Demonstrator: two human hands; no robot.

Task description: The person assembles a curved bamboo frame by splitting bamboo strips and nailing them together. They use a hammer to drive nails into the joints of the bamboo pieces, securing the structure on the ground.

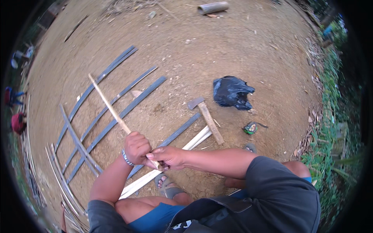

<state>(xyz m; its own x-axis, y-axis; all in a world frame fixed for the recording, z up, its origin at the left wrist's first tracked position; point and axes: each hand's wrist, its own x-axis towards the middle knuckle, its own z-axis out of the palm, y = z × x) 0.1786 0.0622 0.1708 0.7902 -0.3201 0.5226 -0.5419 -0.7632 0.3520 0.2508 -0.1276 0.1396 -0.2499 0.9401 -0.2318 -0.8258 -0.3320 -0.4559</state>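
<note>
Far to the left of the axe [210, 122], slim, rounded poles [67, 184] lie bunched on gritty brown earth [175, 42]. Nearer the axe, still on its left, long flat grey strips [143, 96] spread in slightly bowed rows, one crossing others. Over them slants the pale, smooth wooden stick [108, 103], left of the axe, its lower end toward the person. The left grip [136, 149], beaded bracelet at the wrist, is clenched around its shaft; the right grip [171, 156] grasps it close to that end. Creamy split strips [145, 178] run up to the axe's straight wooden handle. Right of the axe sit a crumpled, glossy black plastic bag [232, 93] and a small rounded black-and-green object [250, 127]; leafy greenery [330, 132] lies farthest right.
</note>
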